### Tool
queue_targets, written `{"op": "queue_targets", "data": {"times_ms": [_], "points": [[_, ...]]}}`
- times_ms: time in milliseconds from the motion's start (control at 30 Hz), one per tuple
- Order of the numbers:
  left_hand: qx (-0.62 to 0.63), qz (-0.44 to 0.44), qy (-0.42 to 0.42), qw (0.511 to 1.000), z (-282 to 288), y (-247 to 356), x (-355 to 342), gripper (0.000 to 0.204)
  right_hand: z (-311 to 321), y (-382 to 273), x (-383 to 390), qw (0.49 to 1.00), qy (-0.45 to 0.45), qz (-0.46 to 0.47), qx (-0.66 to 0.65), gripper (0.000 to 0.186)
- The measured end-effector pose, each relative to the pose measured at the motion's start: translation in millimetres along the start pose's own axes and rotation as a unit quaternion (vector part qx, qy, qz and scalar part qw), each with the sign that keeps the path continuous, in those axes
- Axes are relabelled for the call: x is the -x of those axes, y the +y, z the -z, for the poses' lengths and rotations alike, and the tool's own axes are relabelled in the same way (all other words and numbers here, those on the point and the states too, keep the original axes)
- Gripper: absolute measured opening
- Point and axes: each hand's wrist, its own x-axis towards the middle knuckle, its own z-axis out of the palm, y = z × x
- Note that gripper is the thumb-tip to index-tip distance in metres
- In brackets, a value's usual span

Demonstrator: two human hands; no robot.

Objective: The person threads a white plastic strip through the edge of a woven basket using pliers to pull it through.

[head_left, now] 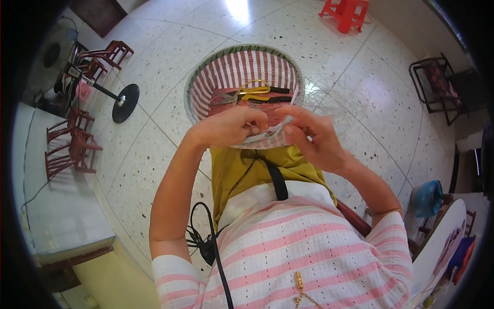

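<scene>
A round woven basket [247,67] with red and white stripes stands in front of my lap, its edge wrapped in pale and green strands. At its near edge, my right hand [316,136] pinches the pale rim between thumb and fingers. My left hand [229,126] is closed at the same edge, a little to the left; its curled fingers hide what they hold. Inside the basket lie scissors with a gold handle [254,88] and a tool with black and yellow handles [262,98]. Thin clear strands [329,100] spread out right of the basket.
A standing fan's round black base [125,103] and small wooden chairs [82,149] are on the left. At the far right stand a red plastic stool [346,14] and a dark folding chair [437,85]. A blue bucket [428,198] sits nearer on the right.
</scene>
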Motion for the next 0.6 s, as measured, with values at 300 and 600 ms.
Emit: {"op": "queue_targets", "data": {"times_ms": [300, 600], "points": [[0.209, 0.116, 0.01, 0.971, 5.3, 18.4, 1.6, 0.019, -6.7, 8.4, 17.0, 0.996, 0.066, 0.017, -0.051, 0.012], [0.128, 0.045, 0.143, 0.98, -14.2, 10.9, -0.1, 0.006, -22.1, 4.2, 35.7, 0.995, 0.07, 0.017, -0.07, 0.008]]}}
